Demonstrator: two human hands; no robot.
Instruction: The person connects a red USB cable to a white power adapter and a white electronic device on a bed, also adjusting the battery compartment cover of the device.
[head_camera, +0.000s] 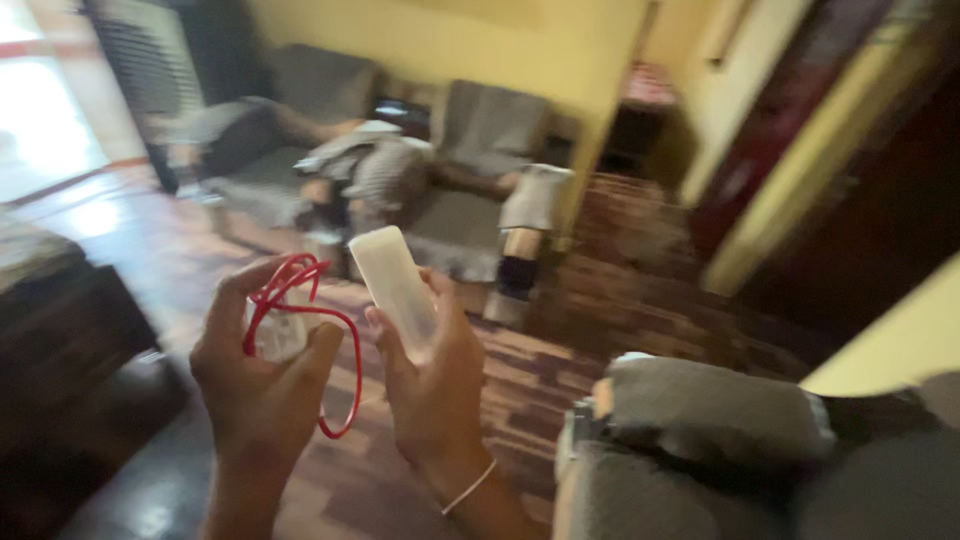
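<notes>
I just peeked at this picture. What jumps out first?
The bright red cord looped around a small white thing in the left hand, low in the middle. Beside it, the right hand holds a long white block upright. Behind, blurry grey sofas stand against a yellow wall.

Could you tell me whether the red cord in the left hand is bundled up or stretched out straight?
Bundled: the red cord sits in loops in the left hand, one loop hanging loose below.
</notes>
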